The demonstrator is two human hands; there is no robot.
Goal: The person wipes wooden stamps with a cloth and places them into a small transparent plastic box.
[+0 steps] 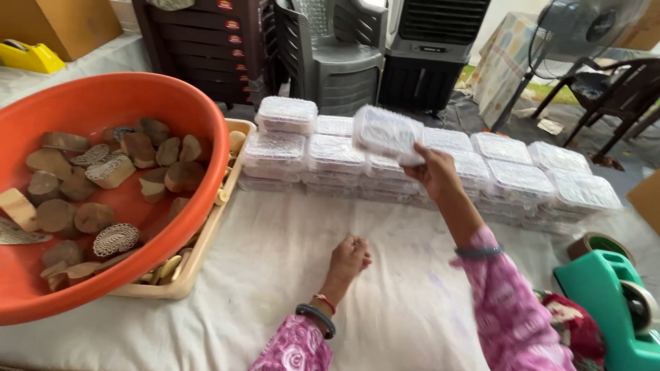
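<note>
Being held aloft over the stack (440,161) of clear boxes, a packed box (387,132) is being gripped at its near edge by the right hand (434,172), fingers closed on it; motion blur is softening it, so how firm the hold is cannot be told for sure. The left hand (349,257) is resting loosely curled on the white cloth (289,275) in front of the stack, holding nothing.

Since the box is being pinched by one edge only, it is judged likely to tip or slip from the fingers. If dropped, it could be knocked against the top row of the stack, and the lighter boxes there could be pushed off the far side, where the table ends. The stack's rows are sitting unevenly, so a box set down off-centre could be sliding or leaning.

Left of the stack, an orange tub (206,130) of wooden blocks is overhanging a cream tray (206,240). Right of the stack, a teal tape dispenser (605,302) is lying close to the right sleeve, where it could be caught.
</note>
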